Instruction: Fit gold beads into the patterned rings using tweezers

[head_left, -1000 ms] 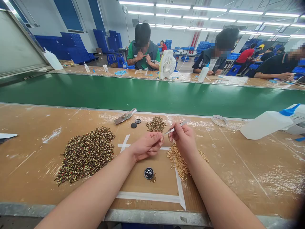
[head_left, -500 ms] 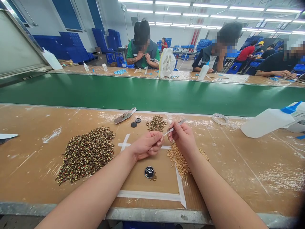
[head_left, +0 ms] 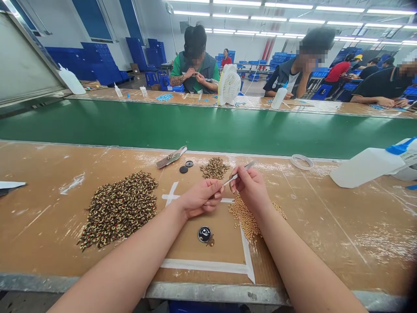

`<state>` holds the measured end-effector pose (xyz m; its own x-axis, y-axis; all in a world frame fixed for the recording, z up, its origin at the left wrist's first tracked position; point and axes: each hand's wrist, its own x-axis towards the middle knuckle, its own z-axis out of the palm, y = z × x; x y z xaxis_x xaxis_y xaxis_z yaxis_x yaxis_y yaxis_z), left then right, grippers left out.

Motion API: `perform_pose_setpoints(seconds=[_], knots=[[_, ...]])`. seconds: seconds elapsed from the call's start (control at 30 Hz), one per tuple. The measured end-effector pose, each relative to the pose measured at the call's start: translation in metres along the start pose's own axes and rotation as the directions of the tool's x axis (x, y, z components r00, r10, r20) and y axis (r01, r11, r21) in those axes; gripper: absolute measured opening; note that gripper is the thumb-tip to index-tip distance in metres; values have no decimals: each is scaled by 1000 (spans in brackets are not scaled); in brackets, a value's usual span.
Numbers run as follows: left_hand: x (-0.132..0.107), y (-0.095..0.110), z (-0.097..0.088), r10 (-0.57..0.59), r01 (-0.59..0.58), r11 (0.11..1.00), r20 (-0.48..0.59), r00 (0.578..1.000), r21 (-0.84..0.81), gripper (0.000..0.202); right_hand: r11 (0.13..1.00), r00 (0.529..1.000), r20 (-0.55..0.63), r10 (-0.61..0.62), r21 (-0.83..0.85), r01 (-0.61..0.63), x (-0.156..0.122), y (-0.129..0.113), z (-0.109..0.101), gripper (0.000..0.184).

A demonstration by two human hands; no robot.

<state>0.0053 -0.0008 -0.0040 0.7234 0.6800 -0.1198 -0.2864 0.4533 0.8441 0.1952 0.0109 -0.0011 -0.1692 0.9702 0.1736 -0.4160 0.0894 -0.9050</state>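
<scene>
My left hand point(head_left: 199, 199) is closed in a pinch on a tiny piece I cannot make out, held above the taped square on the brown bench point(head_left: 48, 208). My right hand point(head_left: 250, 188) grips metal tweezers point(head_left: 237, 174), whose tip meets the left fingertips. Under my right wrist lies a heap of small tan beads point(head_left: 245, 217). A large pile of brown, black and red patterned pieces point(head_left: 119, 208) sits to the left. A smaller pile of the same kind point(head_left: 214, 168) lies behind my hands. A round black cap point(head_left: 204, 234) rests in the taped square.
A metal scraper point(head_left: 170, 158) and two black discs point(head_left: 186, 167) lie at the back. A tape ring point(head_left: 301, 161) and a tipped white squeeze bottle point(head_left: 368, 166) sit right. Beyond runs a green conveyor belt point(head_left: 208, 128); other people work behind it by a white fan point(head_left: 228, 85).
Both hands have held the same pose, with the tweezers tip at the left fingertips. Only the camera has tilted slightly.
</scene>
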Motion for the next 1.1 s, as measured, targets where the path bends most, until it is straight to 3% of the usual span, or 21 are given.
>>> perform_pose_setpoints(seconds=[0.33,0.6,0.87,1.03,1.1], knots=[[0,0,2,-10,10,1000,-9,1000,4,41,1000,1000,9,-3,-2,3,-1,0,1,38],[2,1,2,-15,16,1000,-61,998,20,40,989,994,-6,-110,-103,109,-4,-3,-1,34],[3,-1,0,-25,30,998,-93,995,51,40,977,988,-58,-141,-166,130,-5,-5,1,37],[7,0,-1,-21,39,991,-140,990,128,51,981,988,-76,-136,-150,124,-7,-5,2,36],[7,1,2,58,2,961,-208,976,278,55,984,989,-68,-129,-129,120,-8,-5,0,34]])
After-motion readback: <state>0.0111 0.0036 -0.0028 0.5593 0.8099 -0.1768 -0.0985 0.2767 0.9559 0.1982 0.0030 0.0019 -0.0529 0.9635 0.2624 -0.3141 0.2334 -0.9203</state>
